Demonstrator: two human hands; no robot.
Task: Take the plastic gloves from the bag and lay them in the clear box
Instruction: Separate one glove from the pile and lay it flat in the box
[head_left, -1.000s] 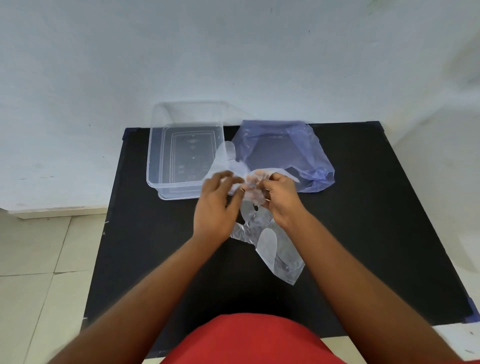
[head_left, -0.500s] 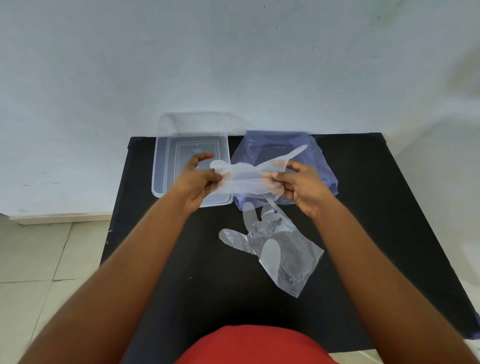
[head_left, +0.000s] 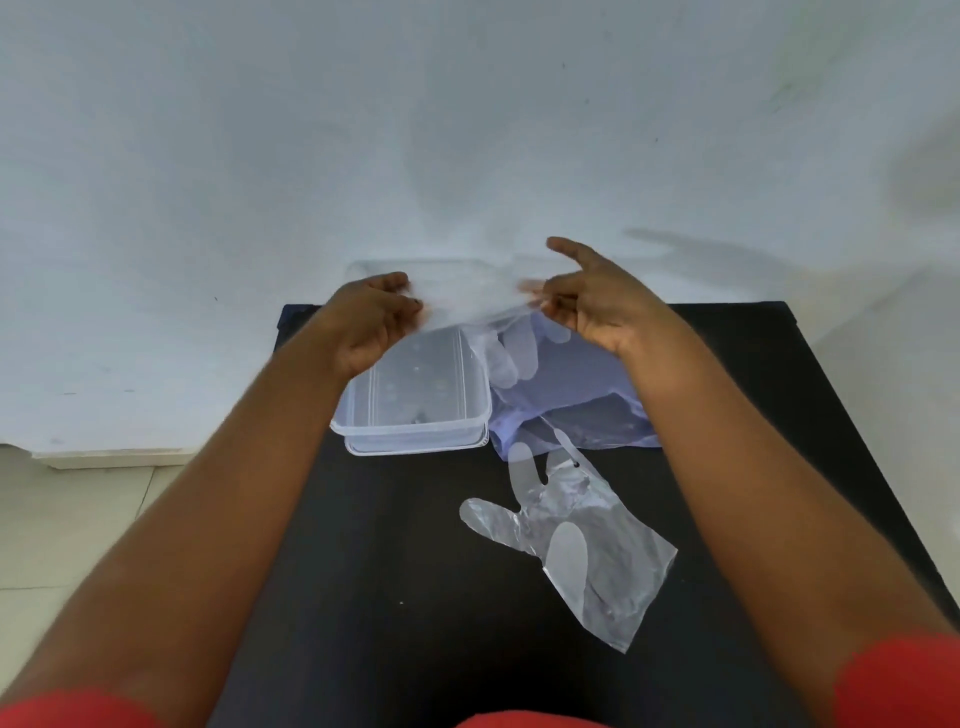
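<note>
My left hand (head_left: 371, 322) and my right hand (head_left: 589, 299) hold a thin clear plastic glove (head_left: 470, 301) stretched between them, raised above the clear box (head_left: 415, 428). The glove is blurred; its fingers hang down near the box's right rim. The box stands on the black table (head_left: 389, 597) at the far left, partly under my left hand. Beside the box on its right lies the bluish plastic bag (head_left: 576, 400), crumpled and flat. Another clear glove (head_left: 576, 540) lies flat on the table in front of the bag.
A white wall rises right behind the table. Tiled floor (head_left: 67, 519) shows to the left, below the table edge. My red shirt fills the bottom of the view.
Both hands have lifted the held glove up and away from me, over the box. The camera has tilted, so the table sits lower in view. The second glove has stayed where it lay.
</note>
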